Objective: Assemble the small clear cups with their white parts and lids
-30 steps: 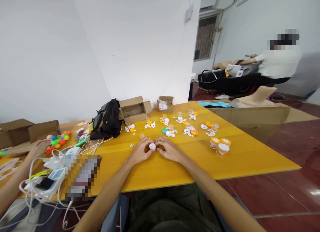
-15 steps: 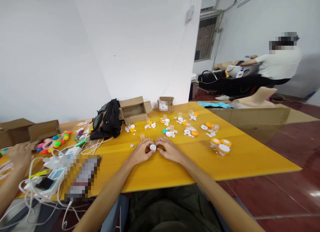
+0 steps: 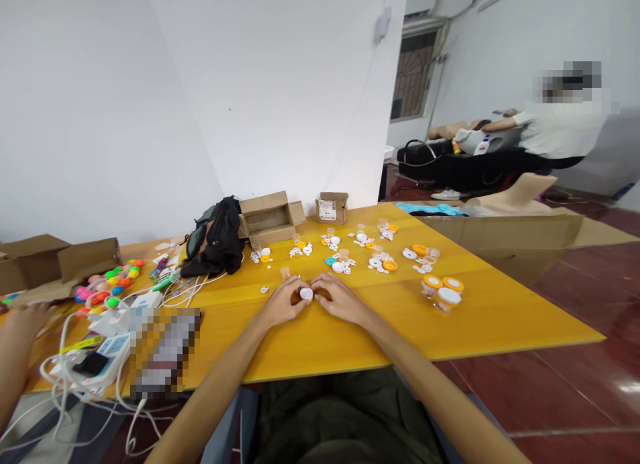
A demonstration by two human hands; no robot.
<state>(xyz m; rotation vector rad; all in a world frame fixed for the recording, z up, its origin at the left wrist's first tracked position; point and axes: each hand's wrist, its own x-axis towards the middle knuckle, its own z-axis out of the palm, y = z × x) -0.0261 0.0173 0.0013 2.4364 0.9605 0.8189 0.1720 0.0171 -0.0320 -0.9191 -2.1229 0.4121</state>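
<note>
A small white round lid sits between my two hands over the front middle of the table. My left hand is closed on it, the thumb at its near edge and the fingers curled behind. From the other side, my right hand has its bent fingertips at the lid's right edge; what lies under the lid is hidden. Just beyond my left hand stands a small clear cup. A white piece with dark holes lies to its left.
Several groups of clear cups, orange rings and white discs are spread beyond my hands. Lidded jars stand right. Cardboard boxes, a black bag, cables and a power strip lie left, near another person's hand.
My hands stay in place around the lid, which looks slightly tilted now. At the left, the other person's hand has moved left, away from the coloured balls, which have shifted.
</note>
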